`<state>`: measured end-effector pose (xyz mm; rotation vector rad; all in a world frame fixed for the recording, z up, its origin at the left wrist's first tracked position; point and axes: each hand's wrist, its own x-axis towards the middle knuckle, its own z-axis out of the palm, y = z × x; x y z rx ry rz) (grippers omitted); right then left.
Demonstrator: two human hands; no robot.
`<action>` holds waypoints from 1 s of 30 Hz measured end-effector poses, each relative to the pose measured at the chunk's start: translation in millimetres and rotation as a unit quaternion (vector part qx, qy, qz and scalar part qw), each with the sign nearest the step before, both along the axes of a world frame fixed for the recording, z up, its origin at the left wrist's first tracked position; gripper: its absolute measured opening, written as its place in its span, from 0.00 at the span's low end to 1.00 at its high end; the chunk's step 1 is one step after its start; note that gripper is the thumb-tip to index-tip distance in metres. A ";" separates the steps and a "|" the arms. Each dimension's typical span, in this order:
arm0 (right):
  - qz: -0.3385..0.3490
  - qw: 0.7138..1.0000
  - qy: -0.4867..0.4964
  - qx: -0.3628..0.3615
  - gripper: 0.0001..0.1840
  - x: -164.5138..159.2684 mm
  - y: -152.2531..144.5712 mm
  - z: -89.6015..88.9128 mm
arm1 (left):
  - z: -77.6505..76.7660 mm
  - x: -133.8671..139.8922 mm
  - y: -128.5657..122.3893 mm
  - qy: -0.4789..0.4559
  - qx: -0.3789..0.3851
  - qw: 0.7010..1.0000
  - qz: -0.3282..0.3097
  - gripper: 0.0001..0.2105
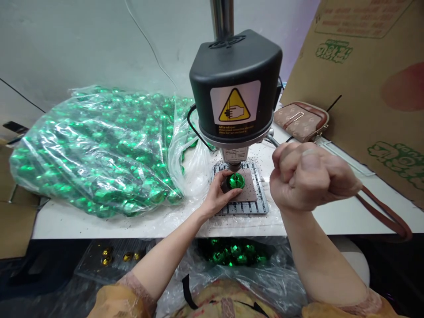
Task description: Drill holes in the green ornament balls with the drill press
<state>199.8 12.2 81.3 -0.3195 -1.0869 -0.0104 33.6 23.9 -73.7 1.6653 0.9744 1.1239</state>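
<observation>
The green ball (240, 181) sits on the brown pad (251, 190) under the drill chuck (234, 167), your left hand (217, 192) pinching it snugly from eight o'clock, your right hand (308, 179), at three o'clock, fisted around the lever (272, 140), the drill head (236, 66) at twelve, the plastic bag (99, 152) at nine.
</observation>
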 end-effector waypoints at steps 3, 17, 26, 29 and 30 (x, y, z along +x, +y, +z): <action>0.002 1.000 -0.004 0.002 0.23 -0.1 -0.7 1.6 | 0.5 0.2 -0.4 0.001 -0.004 1.000 0.002 0.27; -0.007 0.999 0.023 -0.023 0.25 -0.7 -2.7 8.3 | 4.0 4.0 -2.5 -0.017 -0.012 1.000 0.017 0.29; 0.036 0.981 0.073 -0.176 0.24 -1.0 9.0 66.2 | 20.2 3.9 -22.9 0.057 0.096 0.985 0.133 0.24; 0.037 0.981 0.075 -0.176 0.25 0.5 11.9 66.0 | 17.7 -6.1 -58.0 0.126 0.229 0.958 0.114 0.23; 0.035 0.981 0.073 -0.176 0.25 0.7 11.8 65.5 | 14.0 -10.7 -73.3 0.150 0.278 0.946 0.077 0.23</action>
